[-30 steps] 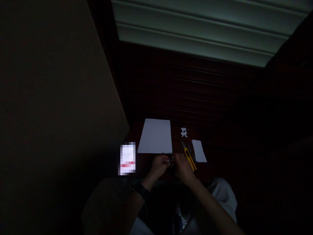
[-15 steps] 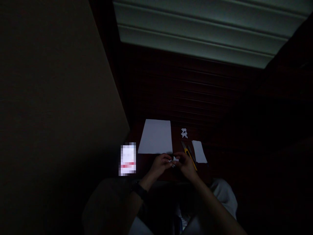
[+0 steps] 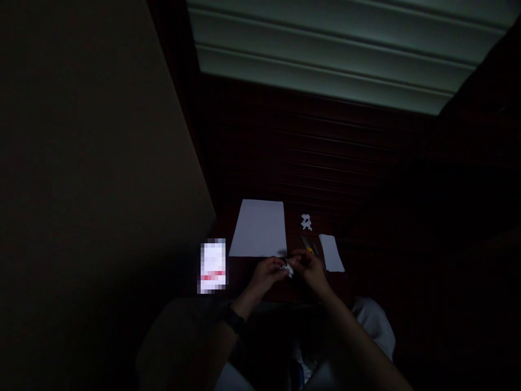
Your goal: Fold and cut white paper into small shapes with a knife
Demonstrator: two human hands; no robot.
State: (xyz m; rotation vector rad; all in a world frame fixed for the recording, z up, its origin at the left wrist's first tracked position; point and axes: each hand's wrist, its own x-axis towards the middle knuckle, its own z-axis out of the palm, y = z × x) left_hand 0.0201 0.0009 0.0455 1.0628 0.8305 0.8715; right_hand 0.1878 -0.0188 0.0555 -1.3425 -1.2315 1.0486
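The scene is very dark. My left hand point(image 3: 266, 274) and my right hand point(image 3: 311, 269) meet over the near edge of a dark red table, and both pinch a small white folded piece of paper point(image 3: 288, 267) between their fingertips. A white sheet of paper point(image 3: 259, 228) lies flat just beyond my hands. A yellow utility knife point(image 3: 307, 244) lies behind my right hand, mostly hidden by it. A dark watch sits on my left wrist.
A narrow white paper strip point(image 3: 331, 252) lies right of the knife. A small folded white paper shape point(image 3: 306, 221) rests further back. A bright blurred phone-like screen point(image 3: 213, 266) glows at the left. A plain wall rises on the left, a pale slatted shutter at the top.
My right hand has moved up and left, now covering more of the utility knife. The small white paper has come into sight between my fingertips.
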